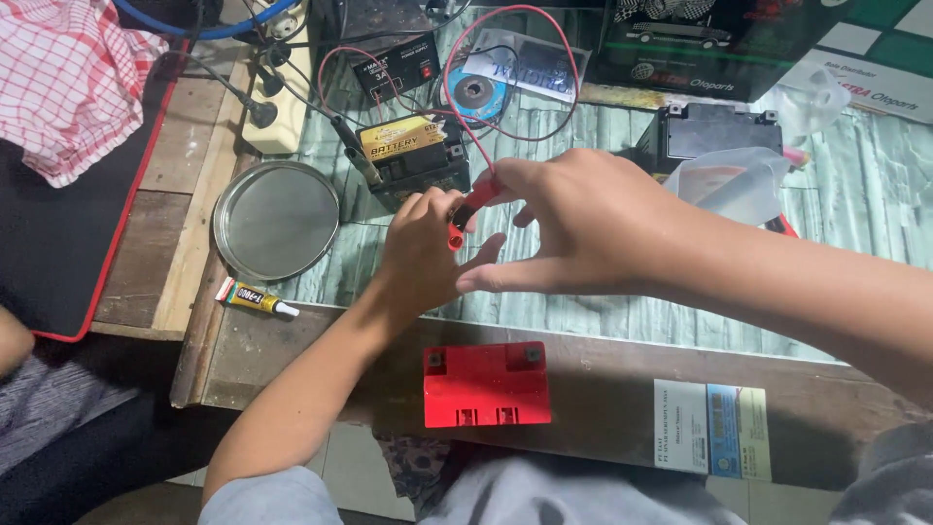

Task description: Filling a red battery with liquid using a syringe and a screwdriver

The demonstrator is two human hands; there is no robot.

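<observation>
My right hand pinches a red alligator clip on a red wire, holding it just in front of a small black battery with a yellow label. My left hand is curled beside the clip, fingers closed near its tip; whether it grips anything I cannot tell. A black probe rests on the battery's left side. A red plastic battery cover lies on the wooden edge near me.
A round metal lid and a small glue tube lie at the left. A black power supply, a second black battery, clear plastic and a checked cloth surround the work spot.
</observation>
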